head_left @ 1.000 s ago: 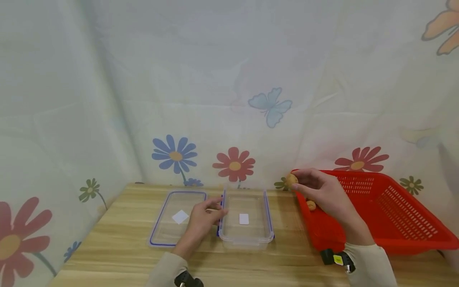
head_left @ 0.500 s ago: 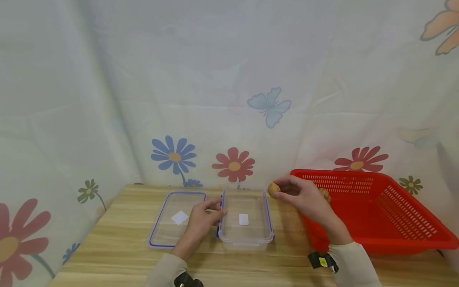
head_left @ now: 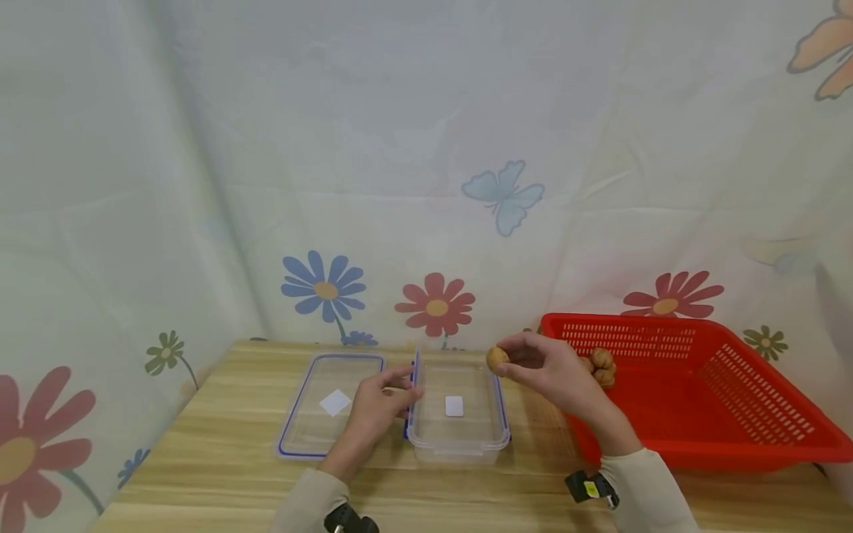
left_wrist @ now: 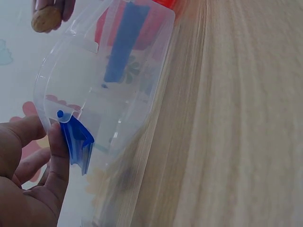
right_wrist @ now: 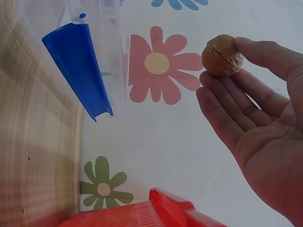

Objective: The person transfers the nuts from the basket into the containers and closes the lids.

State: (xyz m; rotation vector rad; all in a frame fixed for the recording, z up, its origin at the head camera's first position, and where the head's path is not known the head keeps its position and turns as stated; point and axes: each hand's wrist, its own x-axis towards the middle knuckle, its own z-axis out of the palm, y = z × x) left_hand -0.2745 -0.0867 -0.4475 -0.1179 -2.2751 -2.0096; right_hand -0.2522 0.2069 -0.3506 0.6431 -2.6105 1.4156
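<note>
Between thumb and fingertips my right hand [head_left: 543, 370] pinches a walnut [head_left: 496, 360], held above the right rim of a clear plastic food container [head_left: 460, 447]. In the right wrist view the walnut [right_wrist: 222, 55] shows its seam, and the container's blue side latch [right_wrist: 78, 66] hangs down. At the container's left rim, my left hand [head_left: 378, 403] holds the edge with thumb and fingers. The left wrist view has these fingers [left_wrist: 57, 146] beside another blue latch [left_wrist: 78, 144]. A white label [head_left: 454, 406] shows at the container's bottom; no walnuts are visible inside.
A red plastic basket [head_left: 706, 422] stands on the right, with several walnuts [head_left: 603, 364] near its left side. To the left lies a clear lid [head_left: 309, 426] with a blue seal and a white label. The wooden table [head_left: 220, 444] meets a flowered curtain [head_left: 373, 222] behind.
My right hand has carried the walnut leftward from the basket's edge to the container's right rim. More walnuts in the basket are uncovered. The left hand stays at the container's left rim.
</note>
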